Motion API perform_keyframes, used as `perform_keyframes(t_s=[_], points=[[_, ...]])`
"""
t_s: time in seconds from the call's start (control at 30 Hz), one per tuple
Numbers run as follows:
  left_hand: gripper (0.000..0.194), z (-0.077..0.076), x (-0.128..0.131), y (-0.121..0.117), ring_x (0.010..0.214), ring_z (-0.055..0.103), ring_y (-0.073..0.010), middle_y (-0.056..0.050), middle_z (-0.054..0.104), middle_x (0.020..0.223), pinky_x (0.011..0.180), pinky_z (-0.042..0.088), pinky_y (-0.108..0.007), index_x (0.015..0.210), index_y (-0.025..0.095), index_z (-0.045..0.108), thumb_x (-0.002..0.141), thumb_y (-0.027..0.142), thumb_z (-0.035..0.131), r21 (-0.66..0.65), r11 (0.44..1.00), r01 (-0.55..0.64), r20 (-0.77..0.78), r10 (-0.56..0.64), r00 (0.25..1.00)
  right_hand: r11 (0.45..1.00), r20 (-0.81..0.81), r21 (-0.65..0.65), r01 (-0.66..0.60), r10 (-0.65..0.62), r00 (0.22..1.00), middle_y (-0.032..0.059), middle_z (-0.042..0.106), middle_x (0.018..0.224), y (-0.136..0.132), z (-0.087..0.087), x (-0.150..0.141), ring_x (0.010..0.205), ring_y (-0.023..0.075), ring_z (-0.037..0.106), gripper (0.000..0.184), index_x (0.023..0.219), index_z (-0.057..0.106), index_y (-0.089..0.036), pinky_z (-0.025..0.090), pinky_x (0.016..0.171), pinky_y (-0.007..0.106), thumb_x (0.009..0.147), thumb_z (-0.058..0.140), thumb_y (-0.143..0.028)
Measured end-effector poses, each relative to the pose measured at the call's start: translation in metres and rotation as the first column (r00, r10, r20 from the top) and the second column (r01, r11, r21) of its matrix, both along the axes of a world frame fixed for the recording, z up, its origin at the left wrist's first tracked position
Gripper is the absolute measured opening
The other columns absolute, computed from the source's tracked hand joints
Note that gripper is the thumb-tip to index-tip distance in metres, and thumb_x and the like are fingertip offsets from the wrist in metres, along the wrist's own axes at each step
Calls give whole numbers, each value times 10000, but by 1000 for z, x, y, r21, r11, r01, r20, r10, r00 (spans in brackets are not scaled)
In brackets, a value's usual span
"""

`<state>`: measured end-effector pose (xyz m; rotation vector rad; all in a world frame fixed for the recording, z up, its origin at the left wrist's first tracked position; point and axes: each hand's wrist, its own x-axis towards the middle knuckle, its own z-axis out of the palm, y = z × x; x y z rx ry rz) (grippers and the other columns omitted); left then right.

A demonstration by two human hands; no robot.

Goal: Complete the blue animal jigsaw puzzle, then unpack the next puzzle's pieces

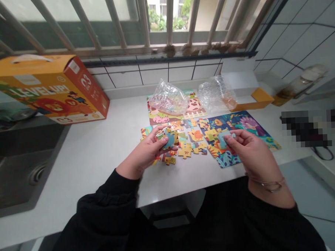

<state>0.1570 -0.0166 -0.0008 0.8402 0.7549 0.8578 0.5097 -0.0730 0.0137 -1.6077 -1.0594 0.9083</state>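
My left hand (153, 148) is closed around a small stack of jigsaw puzzle pieces (170, 138), thumb on top. Between the thumb and fingers of my right hand (247, 146) is a pale blue puzzle piece (224, 139), held over the dark blue sea-picture board (241, 120). Several loose puzzle pieces (185, 150), mostly yellow and orange, lie on the white counter between my hands. Some more lie partly on the sea-picture board's left side. Behind them is a farm-picture board (158, 118), partly covered by clear plastic wrap (170, 97).
An orange carry box (52, 91) stands at the left beside a sink (16, 172). Bubble wrap (217, 93) and an open white and orange box (252, 99) lie at the back right. A bottle (301, 84) stands in the right corner. Window bars rise behind the counter (102, 150).
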Motion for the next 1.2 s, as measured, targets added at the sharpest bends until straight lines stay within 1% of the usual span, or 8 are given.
perform_keyframes(t_s=[0.13, 0.33, 0.5, 0.6, 0.67, 0.77, 0.83, 1.2], points=[[611, 12, -3, -5, 1134, 871, -295, -118, 825, 1293, 1117, 685, -501, 1539, 313, 570, 1014, 302, 882, 15, 1000, 20, 38, -20, 999, 991, 125, -131, 2, 14, 992, 12, 685, 701, -41, -20, 32, 592, 193, 584, 531, 940, 742, -238, 428, 524, 316, 772, 940, -701], [710, 23, 1, -42, 1163, 863, -290, -117, 795, 1400, 1130, 671, -497, 1566, 331, 520, 981, 300, 920, -16, 998, -61, 63, 62, 996, 984, 443, -175, 29, 52, 895, -4, 644, 704, -60, -44, 28, 638, 231, 600, 547, 1019, 753, -223, 444, 629, 363, 818, 809, -729], [693, 14, 15, -94, 1242, 826, -316, -133, 761, 1477, 1135, 653, -506, 1562, 318, 564, 976, 366, 930, -73, 983, -170, 89, 176, 980, 998, 727, -45, 41, 5, 687, 177, 773, 1141, -58, -49, 25, 1102, 368, 718, 481, 1096, 764, -203, 555, 1007, 508, 900, 732, -641], [827, 3, 29, -119, 1197, 841, -336, -130, 760, 1470, 1138, 640, -559, 1647, 353, 495, 955, 366, 947, -166, 968, -189, 144, 213, 966, 996, 761, 65, 63, -91, 642, 221, 732, 1201, -63, -39, 9, 1200, 406, 689, 520, 1146, 757, -184, 539, 1092, 552, 955, 697, -664], [891, -3, 40, -131, 1175, 848, -346, -133, 766, 1455, 1095, 658, -556, 1663, 360, 470, 927, 360, 972, -217, 957, -193, 158, 230, 960, 995, 699, 100, 17, -82, 711, 193, 739, 1178, -70, -27, -12, 1086, 362, 710, 511, 1160, 763, -193, 564, 1040, 522, 1002, 670, -671], [860, -9, 54, -141, 1201, 835, -345, -135, 766, 1464, 1057, 678, -514, 1605, 327, 528, 890, 343, 1005, -239, 947, -213, 136, 250, 959, 978, 408, -40, -207, 205, 890, 99, 776, 1029, -81, -12, -53, 829, 263, 703, 508, 1194, 775, -229, 593, 813, 419, 1022, 702, -701], [828, -11, 61, -144, 1231, 819, -341, -135, 780, 1436, 1042, 686, -483, 1550, 296, 572, 859, 333, 1026, -243, 943, -227, 104, 258, 960, 938, 217, -101, -332, 347, 913, 57, 777, 933, -86, -11, -76, 778, 240, 703, 487, 1146, 771, -239, 579, 748, 381, 981, 780, -697], [713, -13, 58, -145, 1229, 822, -302, -109, 796, 1409, 950, 733, -404, 1486, 284, 617, 878, 268, 989, -289, 920, -264, 98, 303, 948, 943, -305, -132, -306, 255, 918, 12, 749, 786, -86, -33, -88, 682, 191, 686, 619, 931, 653, -241, 553, 639, 314, 780, 967, -752]])
